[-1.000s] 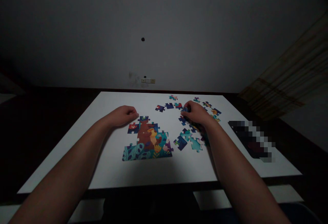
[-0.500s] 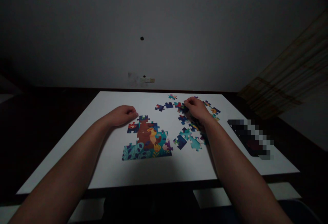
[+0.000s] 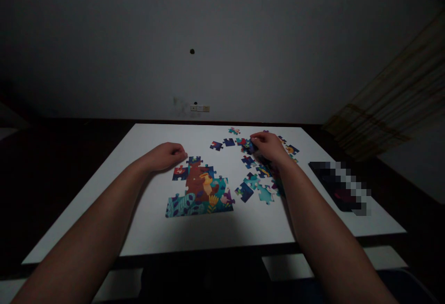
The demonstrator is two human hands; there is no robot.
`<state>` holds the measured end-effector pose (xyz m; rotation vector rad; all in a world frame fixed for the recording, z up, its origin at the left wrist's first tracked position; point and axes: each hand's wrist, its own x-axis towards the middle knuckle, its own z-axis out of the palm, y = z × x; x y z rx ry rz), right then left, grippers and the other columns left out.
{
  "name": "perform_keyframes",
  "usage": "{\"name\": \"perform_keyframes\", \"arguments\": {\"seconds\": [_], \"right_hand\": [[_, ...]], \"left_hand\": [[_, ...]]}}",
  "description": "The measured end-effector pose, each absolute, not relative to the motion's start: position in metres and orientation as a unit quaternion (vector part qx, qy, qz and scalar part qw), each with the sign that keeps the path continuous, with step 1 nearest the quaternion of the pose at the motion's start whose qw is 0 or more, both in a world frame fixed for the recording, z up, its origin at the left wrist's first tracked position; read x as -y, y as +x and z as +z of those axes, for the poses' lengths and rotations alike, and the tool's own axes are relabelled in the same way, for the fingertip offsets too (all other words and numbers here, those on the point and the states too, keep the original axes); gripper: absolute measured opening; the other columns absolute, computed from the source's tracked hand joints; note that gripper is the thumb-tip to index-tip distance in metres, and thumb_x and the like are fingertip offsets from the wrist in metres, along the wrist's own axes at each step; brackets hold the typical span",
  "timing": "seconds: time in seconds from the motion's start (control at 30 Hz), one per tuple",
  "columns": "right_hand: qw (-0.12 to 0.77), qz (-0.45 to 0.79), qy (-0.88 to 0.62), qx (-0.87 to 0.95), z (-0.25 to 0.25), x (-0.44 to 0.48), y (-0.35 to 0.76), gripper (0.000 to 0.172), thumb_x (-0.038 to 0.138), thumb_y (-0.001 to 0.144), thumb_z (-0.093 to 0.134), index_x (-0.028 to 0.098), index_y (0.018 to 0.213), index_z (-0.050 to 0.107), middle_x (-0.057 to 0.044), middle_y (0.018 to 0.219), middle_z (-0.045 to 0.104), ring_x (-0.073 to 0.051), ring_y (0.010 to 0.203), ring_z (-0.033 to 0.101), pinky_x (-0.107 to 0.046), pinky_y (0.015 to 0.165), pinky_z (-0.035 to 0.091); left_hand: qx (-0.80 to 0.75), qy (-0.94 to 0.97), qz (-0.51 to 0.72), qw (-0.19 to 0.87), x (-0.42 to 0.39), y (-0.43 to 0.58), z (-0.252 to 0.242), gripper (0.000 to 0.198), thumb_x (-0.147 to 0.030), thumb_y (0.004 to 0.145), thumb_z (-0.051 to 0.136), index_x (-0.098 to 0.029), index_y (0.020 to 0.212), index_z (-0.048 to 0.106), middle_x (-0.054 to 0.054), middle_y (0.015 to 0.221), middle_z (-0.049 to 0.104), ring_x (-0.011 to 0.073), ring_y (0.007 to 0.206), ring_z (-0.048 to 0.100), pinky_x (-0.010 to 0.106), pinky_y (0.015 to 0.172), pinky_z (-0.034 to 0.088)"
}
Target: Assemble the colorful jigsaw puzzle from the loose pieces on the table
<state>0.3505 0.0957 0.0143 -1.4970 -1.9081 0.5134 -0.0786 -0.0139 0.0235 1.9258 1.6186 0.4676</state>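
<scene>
The left hand (image 3: 167, 156) rests on the white worktop (image 3: 146, 234), fingers curled together and holding nothing, just beside the top of the assembled jigsaw section (image 3: 198, 197). The right hand (image 3: 269, 147) sits at the far right of the worktop, fingers together over a dark blue jigsaw piece (image 3: 248, 146); contact is visible, but a firm grip cannot be confirmed. Loose jigsaw pieces (image 3: 255, 179) lie scattered flat around and below this hand, apart from the assembled section. A dark flat object (image 3: 339, 186), pixelated and unidentifiable, lies near the worktop's right edge.
</scene>
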Motion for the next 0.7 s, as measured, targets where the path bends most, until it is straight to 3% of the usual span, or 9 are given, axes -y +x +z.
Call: {"name": "perform_keyframes", "arguments": {"seconds": [0.17,0.33,0.5,0.7], "right_hand": [[0.318,0.260,-0.601,0.685,0.018,-0.090,0.345,0.032,0.026,0.093,0.072,0.020,0.119,0.090,-0.013,0.093,0.088,-0.033,0.088,0.084,-0.044,0.085,0.063],[0.304,0.272,-0.609,0.680,0.021,-0.089,0.344,0.032,0.027,0.094,0.071,0.022,0.119,0.091,-0.012,0.095,0.088,-0.033,0.091,0.084,-0.047,0.091,0.062],[0.330,0.295,-0.588,0.677,0.015,-0.093,0.345,0.022,0.033,0.097,0.071,0.023,0.106,0.089,-0.012,0.101,0.089,-0.032,0.093,0.083,-0.046,0.093,0.062],[0.343,0.316,-0.576,0.672,0.010,-0.098,0.347,0.022,0.039,0.097,0.072,0.024,0.095,0.088,-0.012,0.099,0.089,-0.031,0.093,0.082,-0.044,0.090,0.061]], "left_hand": [[-0.609,0.719,0.172,0.287,0.014,-0.078,0.024,0.044,-0.066,0.095,0.068,-0.022,0.093,0.075,0.004,0.077,0.068,0.0222,0.073,0.059,0.036,0.070,0.043],[-0.610,0.717,0.176,0.288,0.014,-0.078,0.023,0.043,-0.065,0.095,0.069,-0.023,0.093,0.075,0.004,0.077,0.067,0.0220,0.073,0.059,0.036,0.070,0.043],[-0.609,0.718,0.175,0.288,0.015,-0.078,0.023,0.044,-0.065,0.096,0.067,-0.022,0.093,0.075,0.004,0.077,0.067,0.0220,0.073,0.059,0.036,0.069,0.043],[-0.610,0.722,0.170,0.281,0.014,-0.078,0.022,0.043,-0.064,0.096,0.067,-0.021,0.094,0.076,0.005,0.079,0.069,0.0220,0.075,0.059,0.035,0.070,0.043]]}}
